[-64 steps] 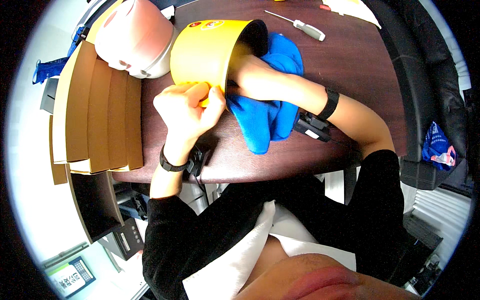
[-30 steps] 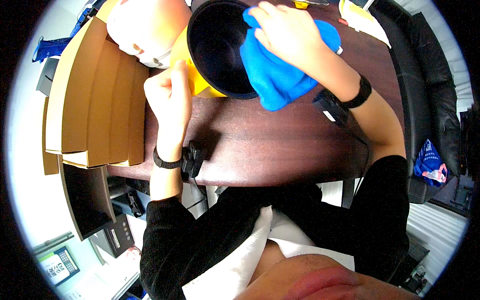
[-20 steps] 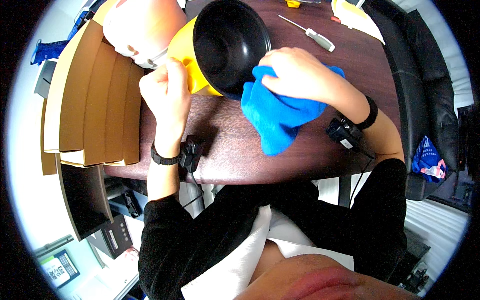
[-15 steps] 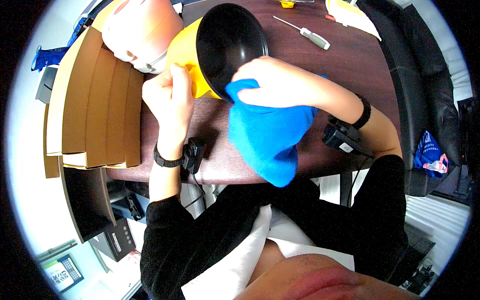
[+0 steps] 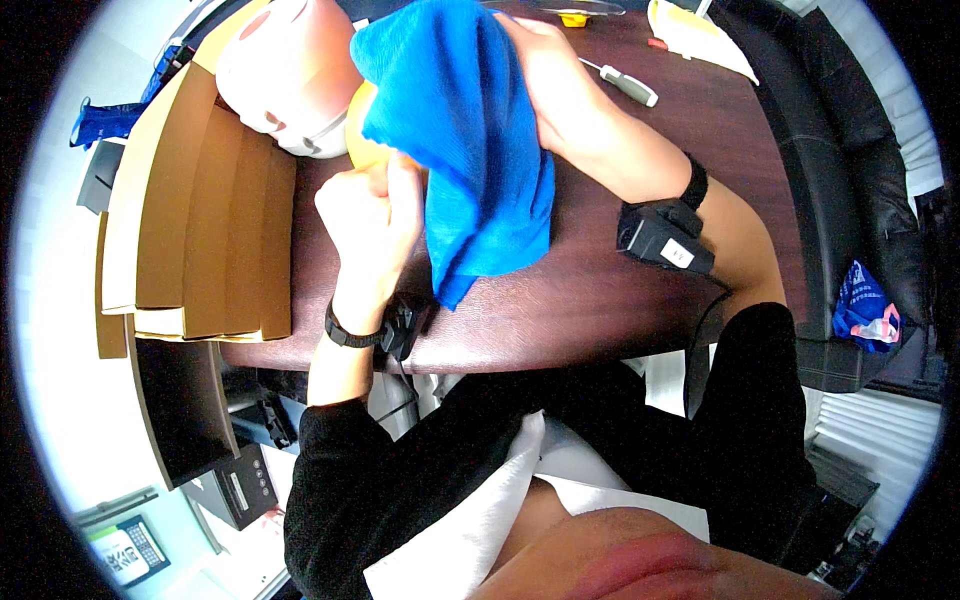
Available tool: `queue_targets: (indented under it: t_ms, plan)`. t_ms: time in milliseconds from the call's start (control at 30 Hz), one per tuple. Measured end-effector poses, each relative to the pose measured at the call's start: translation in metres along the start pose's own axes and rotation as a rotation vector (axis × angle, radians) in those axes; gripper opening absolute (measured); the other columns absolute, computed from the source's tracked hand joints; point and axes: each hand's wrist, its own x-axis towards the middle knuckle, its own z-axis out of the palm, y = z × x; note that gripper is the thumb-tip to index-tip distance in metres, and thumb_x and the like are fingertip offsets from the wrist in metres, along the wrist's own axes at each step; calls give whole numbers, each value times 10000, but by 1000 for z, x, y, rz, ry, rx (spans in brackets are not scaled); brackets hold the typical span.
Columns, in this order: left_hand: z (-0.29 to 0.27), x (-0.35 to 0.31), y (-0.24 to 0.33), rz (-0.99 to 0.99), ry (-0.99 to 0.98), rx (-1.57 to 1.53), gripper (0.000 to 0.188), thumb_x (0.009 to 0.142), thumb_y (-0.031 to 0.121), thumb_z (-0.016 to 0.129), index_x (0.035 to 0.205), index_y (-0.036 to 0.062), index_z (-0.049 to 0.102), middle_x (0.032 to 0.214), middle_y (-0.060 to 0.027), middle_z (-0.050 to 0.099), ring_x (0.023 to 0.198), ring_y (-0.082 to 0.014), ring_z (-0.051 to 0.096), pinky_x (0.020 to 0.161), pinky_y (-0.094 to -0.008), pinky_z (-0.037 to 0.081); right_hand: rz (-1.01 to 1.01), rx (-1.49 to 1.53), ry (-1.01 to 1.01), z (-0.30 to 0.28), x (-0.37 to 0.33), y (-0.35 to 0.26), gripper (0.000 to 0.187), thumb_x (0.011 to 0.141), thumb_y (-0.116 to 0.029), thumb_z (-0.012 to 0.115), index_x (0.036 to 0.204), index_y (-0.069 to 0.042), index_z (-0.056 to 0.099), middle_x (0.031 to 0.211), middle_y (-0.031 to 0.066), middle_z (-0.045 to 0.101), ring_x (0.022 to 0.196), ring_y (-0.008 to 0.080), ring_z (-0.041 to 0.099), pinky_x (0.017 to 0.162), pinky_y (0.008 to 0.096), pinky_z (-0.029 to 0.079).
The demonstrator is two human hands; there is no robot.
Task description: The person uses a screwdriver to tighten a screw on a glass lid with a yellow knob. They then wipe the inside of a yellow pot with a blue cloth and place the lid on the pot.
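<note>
My left hand (image 5: 372,215) is closed on a yellow part at the near left side of a yellow pot-like vessel (image 5: 364,148). A blue cloth (image 5: 480,130) now drapes over most of the vessel and hides its opening; its lower corner hangs down above the table, beside my left wrist. At the cloth's upper right edge my right hand (image 5: 545,65) grips the fabric against the vessel's far right side, its fingertips largely hidden. Both wrists wear black straps with small black devices.
Left of the vessel stand a pinkish-white rounded appliance (image 5: 290,75) and cardboard boxes (image 5: 205,220). A grey-handled screwdriver (image 5: 630,87) lies on the dark brown table (image 5: 600,300), behind my right forearm. A black sofa (image 5: 850,150) is at the right.
My right hand has moved up and away, pulling the blue cloth over the vessel's black inside, which was visible before. My left hand has shifted slightly right and nearer, keeping its hold.
</note>
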Motion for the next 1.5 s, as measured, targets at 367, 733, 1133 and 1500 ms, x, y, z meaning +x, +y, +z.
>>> queue_targets:
  t_ms: [367, 733, 1133, 1500]
  plan:
    - [-3, -4, -23, -243, -46, -250, 453, 926, 216, 458, 544, -24, 500, 437, -72, 442, 406, -109, 399, 436, -323, 304, -433, -1047, -653, 6, -57, -31, 261, 841, -147, 589, 1044, 16, 586, 923, 153, 624, 844, 254, 631, 773, 354, 501]
    - [-2, 1, -29, -293, 32, -347, 455, 938, 197, 462, 509, 47, 432, 468, 52, 392, 440, -33, 309, 439, -259, 211, -648, -1893, -692, -70, -53, -47, 223, 749, -256, 624, 942, -144, 623, 868, 84, 566, 782, 273, 631, 646, 421, 529]
    - [-10, 2, -24, -220, -82, -307, 420, 895, 152, 482, 516, -27, 472, 428, -7, 412, 415, -65, 355, 431, -292, 277, -1129, -1492, -409, 1, -14, -66, 326, 750, -165, 627, 1050, -41, 599, 1001, 106, 573, 865, 267, 598, 739, 356, 511]
    - [-7, 0, -24, -239, -10, -279, 426, 908, 197, 485, 548, -29, 515, 437, -59, 411, 409, -89, 389, 424, -304, 300, -725, -1583, -440, -20, 19, -69, 335, 770, -246, 618, 1042, -51, 624, 950, 157, 642, 848, 333, 639, 752, 411, 520]
